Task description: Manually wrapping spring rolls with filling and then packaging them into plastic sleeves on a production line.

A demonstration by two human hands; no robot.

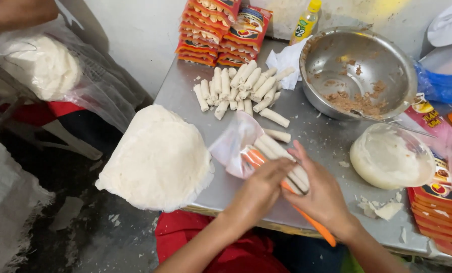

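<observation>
Grey steel table (185, 88) against a pale wall, pretty crowded: a heap of thin white round wrappers (157, 156) hangs over the near-left edge, a pile of pale rolled spring rolls (241, 88) sits by the stacked red-and-orange packets (221, 30), and a big steel bowl (357, 71) with brown filling scraps is at the back right. Near the front edge, the left hand (259, 194) has its fingers curled shut, pinching a clear plastic bag with orange trim (238, 146), mouth facing the hands. The right hand (323, 194) lies over a few rolls (279, 151) lined up at the bag's mouth, fingers mostly straight and loosely cupping them.
</observation>
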